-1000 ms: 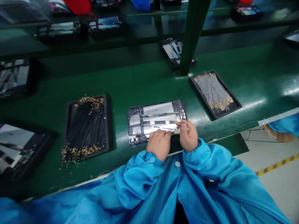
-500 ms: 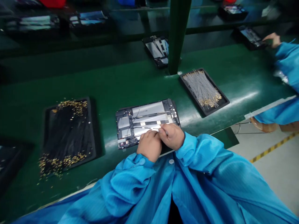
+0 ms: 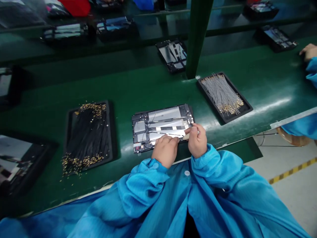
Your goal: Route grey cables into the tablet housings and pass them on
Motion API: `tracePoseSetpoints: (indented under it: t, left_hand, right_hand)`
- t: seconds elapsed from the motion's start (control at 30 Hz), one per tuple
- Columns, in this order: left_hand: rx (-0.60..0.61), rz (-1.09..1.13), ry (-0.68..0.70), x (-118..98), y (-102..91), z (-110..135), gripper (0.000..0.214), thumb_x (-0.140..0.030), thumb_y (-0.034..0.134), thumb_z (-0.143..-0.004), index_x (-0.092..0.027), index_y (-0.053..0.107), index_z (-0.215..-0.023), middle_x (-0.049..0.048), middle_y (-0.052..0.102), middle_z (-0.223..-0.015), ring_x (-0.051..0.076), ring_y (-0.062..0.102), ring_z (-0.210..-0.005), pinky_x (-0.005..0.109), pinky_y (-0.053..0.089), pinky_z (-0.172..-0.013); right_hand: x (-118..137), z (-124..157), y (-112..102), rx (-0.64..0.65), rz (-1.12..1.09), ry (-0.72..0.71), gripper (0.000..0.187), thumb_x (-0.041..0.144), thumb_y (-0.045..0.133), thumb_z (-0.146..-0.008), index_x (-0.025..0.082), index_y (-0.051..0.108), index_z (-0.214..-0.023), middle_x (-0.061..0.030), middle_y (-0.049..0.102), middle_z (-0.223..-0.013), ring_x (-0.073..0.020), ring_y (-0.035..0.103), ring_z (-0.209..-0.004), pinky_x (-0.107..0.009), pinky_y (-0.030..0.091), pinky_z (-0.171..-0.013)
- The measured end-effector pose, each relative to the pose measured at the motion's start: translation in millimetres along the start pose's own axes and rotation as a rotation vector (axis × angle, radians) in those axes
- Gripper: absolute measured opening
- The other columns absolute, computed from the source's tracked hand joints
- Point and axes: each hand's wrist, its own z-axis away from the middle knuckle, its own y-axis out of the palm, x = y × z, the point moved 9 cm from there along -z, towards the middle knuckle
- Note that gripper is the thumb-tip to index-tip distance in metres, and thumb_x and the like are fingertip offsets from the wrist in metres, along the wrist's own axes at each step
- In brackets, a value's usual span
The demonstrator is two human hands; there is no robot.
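From your head camera, the opened device (image 3: 163, 127) lies flat on the counter (image 3: 138, 91) right before you; take it as the centre of your clock. Its inside faces up, probably so you can get at the silver panels and thin wires.

Your left grip (image 3: 165, 150) is at six o'clock, fingers bent over the near edge, likely to steady the device; whether they pinch anything, you cannot tell from here. Your right grip (image 3: 197, 142), at four o'clock, is narrowed around a pale, slim tool (image 3: 186, 135). It is held close to the tip, which seems to favour fine control by the device's near right corner.

At nine o'clock a tray (image 3: 112, 132) carries black wires (image 3: 86, 135); at two, another tray (image 3: 236, 116) carries grey wires (image 3: 223, 92). Each is near the device, seemingly for easy reach, and the two colours lie apart, perhaps to avoid mixing. Farther out at two, a co-worker's hand (image 3: 309, 52) shows.
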Motion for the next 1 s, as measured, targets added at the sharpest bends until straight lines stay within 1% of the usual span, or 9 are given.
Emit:
tracePoseSetpoints:
  t: [0.1,0.27,0.43,0.73,0.83,0.9,1.0]
  left_hand:
    - [0.032,-0.005,0.001,-2,-1.1,-1,0.028,-0.024,0.038,-0.085,-0.017,0.064,-0.092,0.0092,0.062,-0.081,0.021,0.054,-0.084,0.035,0.039,-0.079]
    - [0.036,-0.002,-0.007,-1,-2.3,-1,0.027,-0.024,0.039,-0.085,-0.016,0.064,-0.092,0.0088,0.062,-0.080,0.021,0.053,-0.083,0.035,0.038,-0.079]
    - [0.039,-0.012,0.008,-2,-2.6,-2,0.028,-0.024,0.038,-0.085,-0.017,0.064,-0.091,0.0083,0.062,-0.079,0.020,0.053,-0.083,0.034,0.039,-0.079]
    - [0.097,-0.009,-0.010,-2,-2.0,-2,0.030,-0.024,0.036,-0.086,-0.016,0.063,-0.095,0.0099,0.063,-0.084,0.022,0.053,-0.087,0.036,0.038,-0.080]
    - [0.102,-0.004,-0.008,-2,-2.3,-2,0.030,-0.024,0.036,-0.085,-0.017,0.063,-0.096,0.0097,0.062,-0.084,0.022,0.052,-0.087,0.036,0.039,-0.080]
    - [0.108,0.003,-0.008,-1,-0.8,-2,0.028,-0.022,0.038,-0.085,-0.017,0.063,-0.096,0.0093,0.062,-0.083,0.022,0.052,-0.088,0.037,0.039,-0.080]
    - [0.094,0.013,-0.005,2,2.4,-1,0.026,-0.018,0.041,-0.082,-0.017,0.064,-0.094,0.0094,0.062,-0.085,0.023,0.052,-0.092,0.038,0.038,-0.084]
  right_hand:
    - [1,1,1,0.002,0.013,-0.037,0.019,0.030,0.039,-0.086,0.020,0.046,-0.100,0.0000,0.065,-0.070,-0.0135,0.063,-0.067,-0.027,0.049,-0.065]
    - [5,1,3,0.010,0.023,-0.105,0.019,0.029,0.040,-0.085,0.020,0.046,-0.101,0.0003,0.065,-0.069,-0.0139,0.063,-0.064,-0.028,0.050,-0.063]
    - [7,1,3,0.015,0.033,-0.117,0.018,0.028,0.040,-0.086,0.021,0.045,-0.102,0.0006,0.066,-0.070,-0.0139,0.063,-0.064,-0.028,0.050,-0.063]
    - [4,3,6,0.059,0.072,-0.140,0.016,0.026,0.041,-0.085,0.022,0.047,-0.099,0.0006,0.066,-0.072,-0.0146,0.063,-0.070,-0.028,0.050,-0.066]
    - [9,0,7,0.076,0.116,-0.159,0.017,0.027,0.040,-0.085,0.021,0.049,-0.097,-0.0003,0.066,-0.072,-0.0151,0.063,-0.071,-0.027,0.050,-0.066]
    - [18,-3,11,0.130,0.170,-0.206,0.019,0.029,0.038,-0.085,0.021,0.052,-0.095,-0.0023,0.067,-0.075,-0.0161,0.063,-0.072,-0.028,0.050,-0.066]
    - [38,-4,29,0.302,0.269,-0.333,0.023,0.032,0.037,-0.085,0.020,0.056,-0.090,-0.0052,0.067,-0.079,-0.0177,0.063,-0.072,-0.028,0.050,-0.067]
